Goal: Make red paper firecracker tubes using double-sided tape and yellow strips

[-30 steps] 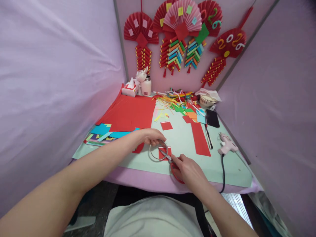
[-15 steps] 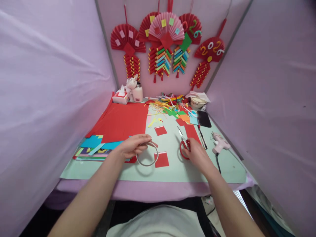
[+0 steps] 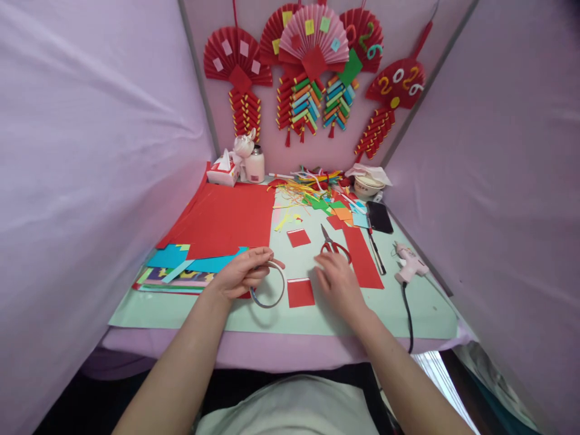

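Note:
Between the fingers and thumb of my left hand [image 3: 243, 273] hangs a nearly used-up roll of tape [image 3: 256, 301], a thin ring held above the table. My right hand [image 3: 339, 287] holds nothing; its fingers are apart and reach leftward over the mat. Just beyond its fingers lie red-handled scissors [image 3: 334, 246], blades pointing away. A red paper square [image 3: 301, 294] with a white strip along its top edge lies between the hands. Farther back is a second red square [image 3: 299, 238], also with a pale strip at its top.
Red sheets [image 3: 231, 217] and a stack of coloured paper [image 3: 176, 277] cover the left side. On the right are a red strip [image 3: 365, 266], a black-handled pen-like tool [image 3: 377, 254], a phone [image 3: 379, 217] and a glue gun [image 3: 411, 264] with its cord. Paper scraps [image 3: 335, 208] lie behind.
My right hand has let go of the scissors, which now lie on the table, and has moved slightly left. The tape roll has turned a little in my left hand. The view has shifted slightly.

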A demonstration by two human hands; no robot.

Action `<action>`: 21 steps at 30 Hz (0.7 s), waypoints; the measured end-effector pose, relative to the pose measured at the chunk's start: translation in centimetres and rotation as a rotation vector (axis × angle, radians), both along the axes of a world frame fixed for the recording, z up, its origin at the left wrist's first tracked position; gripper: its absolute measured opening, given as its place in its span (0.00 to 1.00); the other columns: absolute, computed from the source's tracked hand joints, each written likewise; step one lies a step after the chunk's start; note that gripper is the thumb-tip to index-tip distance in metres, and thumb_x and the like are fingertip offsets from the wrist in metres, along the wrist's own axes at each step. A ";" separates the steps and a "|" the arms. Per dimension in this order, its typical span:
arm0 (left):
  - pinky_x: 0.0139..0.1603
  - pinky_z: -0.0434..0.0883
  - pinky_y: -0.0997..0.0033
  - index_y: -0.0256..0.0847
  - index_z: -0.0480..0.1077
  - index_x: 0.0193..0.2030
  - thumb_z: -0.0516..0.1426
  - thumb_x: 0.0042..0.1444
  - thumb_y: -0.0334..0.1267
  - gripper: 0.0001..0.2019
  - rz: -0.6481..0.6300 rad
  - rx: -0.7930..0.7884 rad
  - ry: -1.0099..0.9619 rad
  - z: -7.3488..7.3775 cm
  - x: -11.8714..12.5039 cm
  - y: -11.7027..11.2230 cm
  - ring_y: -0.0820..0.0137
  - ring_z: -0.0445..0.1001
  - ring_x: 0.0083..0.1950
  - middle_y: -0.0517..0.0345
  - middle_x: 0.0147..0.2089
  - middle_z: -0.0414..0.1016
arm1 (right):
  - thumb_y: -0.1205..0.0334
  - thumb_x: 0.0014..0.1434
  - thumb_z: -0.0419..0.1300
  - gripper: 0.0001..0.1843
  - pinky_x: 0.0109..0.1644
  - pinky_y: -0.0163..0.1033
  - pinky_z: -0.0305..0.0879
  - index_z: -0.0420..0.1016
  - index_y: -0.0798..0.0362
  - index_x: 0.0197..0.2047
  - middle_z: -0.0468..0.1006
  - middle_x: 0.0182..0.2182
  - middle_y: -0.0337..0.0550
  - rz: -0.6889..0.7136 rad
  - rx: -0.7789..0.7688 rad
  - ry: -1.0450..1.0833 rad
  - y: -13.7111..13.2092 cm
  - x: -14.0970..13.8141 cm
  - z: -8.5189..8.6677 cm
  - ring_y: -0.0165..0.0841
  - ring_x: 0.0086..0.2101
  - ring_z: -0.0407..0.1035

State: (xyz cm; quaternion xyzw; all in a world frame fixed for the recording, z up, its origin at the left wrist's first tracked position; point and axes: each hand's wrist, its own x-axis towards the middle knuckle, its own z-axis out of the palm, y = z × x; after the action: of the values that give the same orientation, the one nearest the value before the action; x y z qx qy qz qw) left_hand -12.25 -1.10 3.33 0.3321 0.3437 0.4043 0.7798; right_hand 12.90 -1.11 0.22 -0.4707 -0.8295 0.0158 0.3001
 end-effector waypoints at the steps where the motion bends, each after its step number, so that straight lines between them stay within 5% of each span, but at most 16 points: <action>1: 0.12 0.41 0.88 0.36 0.62 0.32 0.61 0.53 0.37 0.11 0.016 -0.001 -0.003 0.1 0.0 0.0 0.88 0.43 0.16 0.51 0.33 0.76 | 0.64 0.65 0.48 0.15 0.53 0.44 0.63 0.72 0.55 0.50 0.73 0.47 0.51 0.086 -0.033 -0.020 -1.3 -0.5 0.0 0.37 0.48 0.64; 8: 0.12 0.43 0.89 0.35 0.64 0.33 0.62 0.52 0.36 0.10 0.087 0.038 0.007 0.3 -0.2 -0.1 0.89 0.45 0.16 0.50 0.35 0.76 | 0.49 0.54 0.63 0.36 0.59 0.53 0.62 0.61 0.57 0.62 0.68 0.56 0.56 0.251 -0.095 -0.146 -5.8 -2.5 -1.5 0.45 0.57 0.60; 12: 0.12 0.42 0.88 0.36 0.64 0.32 0.63 0.51 0.38 0.11 0.184 0.094 0.072 0.9 -0.5 -0.1 0.89 0.44 0.15 0.57 0.32 0.73 | 0.59 0.58 0.60 0.23 0.55 0.50 0.66 0.68 0.56 0.56 0.74 0.50 0.52 0.316 -0.012 -0.071 -6.4 -1.8 -1.9 0.42 0.51 0.67; 15: 0.12 0.41 0.85 0.39 0.64 0.31 0.63 0.51 0.40 0.11 0.347 0.193 0.205 2.7 -1.1 -0.3 0.86 0.43 0.14 0.67 0.21 0.63 | 0.66 0.61 0.54 0.14 0.50 0.44 0.69 0.73 0.55 0.49 0.78 0.43 0.49 0.361 0.027 0.077 -6.8 -1.1 -1.3 0.36 0.45 0.71; 19: 0.14 0.46 0.81 0.41 0.64 0.31 0.61 0.52 0.42 0.10 0.526 0.392 0.469 6.2 -2.5 0.0 0.83 0.46 0.15 0.70 0.18 0.56 | 0.61 0.65 0.49 0.15 0.45 0.40 0.68 0.77 0.53 0.40 0.79 0.37 0.45 0.075 -0.204 0.549 -5.0 -0.5 0.9 0.34 0.40 0.72; 21: 0.16 0.49 0.80 0.41 0.64 0.32 0.58 0.55 0.44 0.10 0.622 0.518 0.638 7.2 -3.2 0.8 0.81 0.49 0.16 0.68 0.20 0.61 | 0.52 0.63 0.51 0.18 0.37 0.37 0.67 0.76 0.54 0.35 0.78 0.32 0.43 -0.113 -0.430 0.766 -2.9 -0.5 2.0 0.34 0.34 0.71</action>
State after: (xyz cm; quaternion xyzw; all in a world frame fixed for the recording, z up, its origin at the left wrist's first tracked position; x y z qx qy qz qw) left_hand -15.42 -0.27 10.48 0.5033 0.5355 0.5677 0.3710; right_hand 12.38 -4.03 2.19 -0.5273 -0.6091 0.3448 0.4817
